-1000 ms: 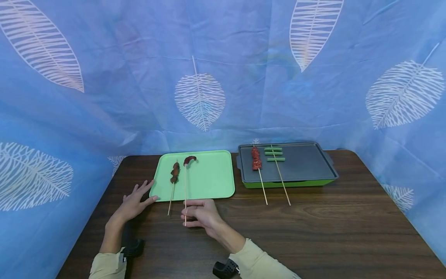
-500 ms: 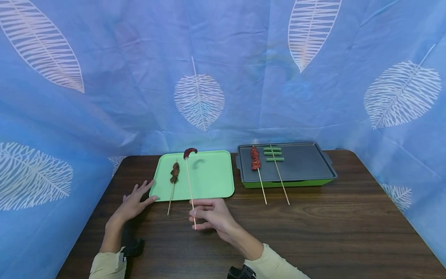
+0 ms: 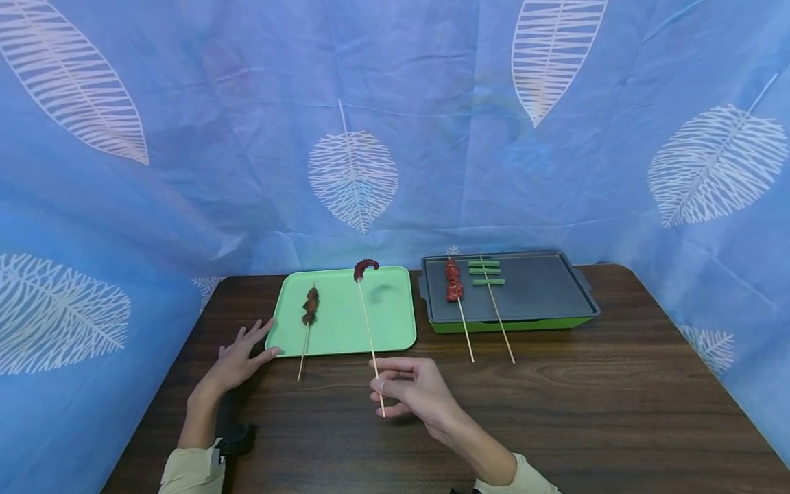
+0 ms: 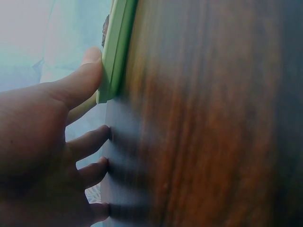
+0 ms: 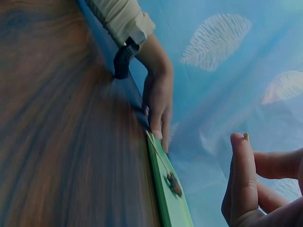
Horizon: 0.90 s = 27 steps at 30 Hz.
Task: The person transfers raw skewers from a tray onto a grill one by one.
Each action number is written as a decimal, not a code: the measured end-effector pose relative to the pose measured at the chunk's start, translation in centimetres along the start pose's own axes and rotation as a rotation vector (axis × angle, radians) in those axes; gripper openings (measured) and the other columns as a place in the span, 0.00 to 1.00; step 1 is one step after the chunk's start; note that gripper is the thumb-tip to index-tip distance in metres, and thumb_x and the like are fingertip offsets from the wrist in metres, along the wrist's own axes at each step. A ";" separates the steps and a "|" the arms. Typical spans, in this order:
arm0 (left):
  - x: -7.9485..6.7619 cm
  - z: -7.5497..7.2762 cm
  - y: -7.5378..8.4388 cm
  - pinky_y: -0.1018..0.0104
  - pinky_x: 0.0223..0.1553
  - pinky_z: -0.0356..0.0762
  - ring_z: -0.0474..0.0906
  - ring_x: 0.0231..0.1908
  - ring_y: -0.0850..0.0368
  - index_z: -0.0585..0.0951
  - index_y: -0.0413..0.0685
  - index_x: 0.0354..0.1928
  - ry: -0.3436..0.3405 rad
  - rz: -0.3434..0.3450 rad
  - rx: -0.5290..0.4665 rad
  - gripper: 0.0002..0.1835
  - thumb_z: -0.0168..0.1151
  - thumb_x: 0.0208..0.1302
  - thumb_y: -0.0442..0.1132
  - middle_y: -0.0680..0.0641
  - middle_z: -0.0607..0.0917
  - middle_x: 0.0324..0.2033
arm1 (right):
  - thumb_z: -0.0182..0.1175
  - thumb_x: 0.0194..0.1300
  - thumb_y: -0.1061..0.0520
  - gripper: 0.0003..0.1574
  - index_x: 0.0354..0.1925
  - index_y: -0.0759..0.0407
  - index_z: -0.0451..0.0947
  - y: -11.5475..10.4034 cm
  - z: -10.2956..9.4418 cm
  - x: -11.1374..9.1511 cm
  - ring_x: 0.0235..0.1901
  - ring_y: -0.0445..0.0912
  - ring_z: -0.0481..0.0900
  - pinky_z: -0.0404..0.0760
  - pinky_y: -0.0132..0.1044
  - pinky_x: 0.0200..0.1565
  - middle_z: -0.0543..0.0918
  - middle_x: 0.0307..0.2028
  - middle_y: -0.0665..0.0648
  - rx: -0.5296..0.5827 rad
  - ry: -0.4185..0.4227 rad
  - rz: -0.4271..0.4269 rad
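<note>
My right hand (image 3: 415,392) pinches the lower stick of a skewer (image 3: 369,329) tipped with a dark red, curled piece that looks like an octopus tentacle (image 3: 365,267). The skewer leans up over the right part of the light green tray (image 3: 395,329), its shadow falling on the tray. In the right wrist view only a bit of stick shows above the fingertips. My left hand (image 3: 236,365) rests with spread fingers at the tray's front left corner; the left wrist view shows the thumb (image 4: 87,75) against the tray's edge. A brown meat skewer (image 3: 310,307) lies on the tray's left part.
A dark grey griddle (image 3: 537,288) with a green base stands right of the tray. On it lie a red meat skewer (image 3: 454,281) and a green vegetable skewer (image 3: 485,272), their sticks reaching past the front edge. A blue leaf-patterned cloth (image 3: 420,171) hangs behind the table.
My right hand has moved right and slightly nearer, lifting the tentacle skewer off the tray and carrying it rightward, tilted. The left hand has stayed at the tray's corner.
</note>
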<state>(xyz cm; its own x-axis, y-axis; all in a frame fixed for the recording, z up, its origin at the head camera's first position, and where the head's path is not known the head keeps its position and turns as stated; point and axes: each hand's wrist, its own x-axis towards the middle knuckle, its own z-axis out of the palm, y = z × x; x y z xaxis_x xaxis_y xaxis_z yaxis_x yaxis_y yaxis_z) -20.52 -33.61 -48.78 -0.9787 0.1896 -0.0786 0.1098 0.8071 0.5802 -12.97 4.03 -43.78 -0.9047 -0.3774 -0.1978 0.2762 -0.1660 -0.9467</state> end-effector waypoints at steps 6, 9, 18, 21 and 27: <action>0.1 0.0 0.2 0.12 0.58 0.30 0.35 0.74 0.18 0.57 0.42 0.80 -0.002 -0.010 -0.006 0.42 0.60 0.75 0.55 0.26 0.49 0.77 | 0.68 0.64 0.65 0.27 0.61 0.71 0.79 -0.5 -2.7 -1.1 0.38 0.51 0.88 0.88 0.47 0.39 0.82 0.39 0.60 -0.041 0.029 -0.016; 0.1 0.0 0.1 0.12 0.58 0.30 0.35 0.74 0.18 0.57 0.42 0.80 0.000 -0.013 -0.006 0.42 0.60 0.75 0.55 0.26 0.49 0.77 | 0.68 0.65 0.65 0.28 0.62 0.72 0.77 -0.8 -3.9 -1.6 0.40 0.54 0.88 0.88 0.48 0.40 0.82 0.39 0.60 -0.063 0.047 -0.024; -0.1 -0.1 0.1 0.12 0.57 0.31 0.35 0.73 0.17 0.57 0.41 0.80 0.005 -0.004 -0.009 0.42 0.59 0.75 0.54 0.25 0.49 0.77 | 0.68 0.65 0.65 0.32 0.64 0.76 0.73 -1.5 -6.0 -2.6 0.43 0.59 0.88 0.88 0.49 0.40 0.82 0.39 0.60 -0.109 0.061 -0.047; -0.1 -0.1 0.2 0.12 0.58 0.30 0.35 0.73 0.17 0.57 0.41 0.80 0.002 -0.008 -0.012 0.41 0.59 0.75 0.54 0.25 0.49 0.77 | 0.67 0.66 0.64 0.34 0.67 0.76 0.71 -1.9 -6.6 -3.0 0.43 0.57 0.88 0.88 0.49 0.40 0.81 0.40 0.60 -0.115 0.057 -0.052; -0.1 0.1 0.2 0.12 0.58 0.29 0.35 0.74 0.18 0.57 0.42 0.81 -0.007 -0.019 -0.013 0.42 0.59 0.75 0.54 0.26 0.49 0.77 | 0.67 0.68 0.64 0.35 0.69 0.73 0.69 -2.9 -8.2 -3.6 0.43 0.55 0.88 0.88 0.49 0.41 0.83 0.41 0.61 -0.116 0.066 -0.064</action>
<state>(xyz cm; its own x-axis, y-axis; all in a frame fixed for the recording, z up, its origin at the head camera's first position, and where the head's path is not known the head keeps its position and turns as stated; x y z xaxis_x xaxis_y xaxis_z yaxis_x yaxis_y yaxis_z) -20.41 -33.36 -48.74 -0.9794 0.1779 -0.0955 0.0885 0.8030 0.5893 -13.18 13.37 -42.43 -0.9398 -0.3077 -0.1484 0.1809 -0.0797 -0.9803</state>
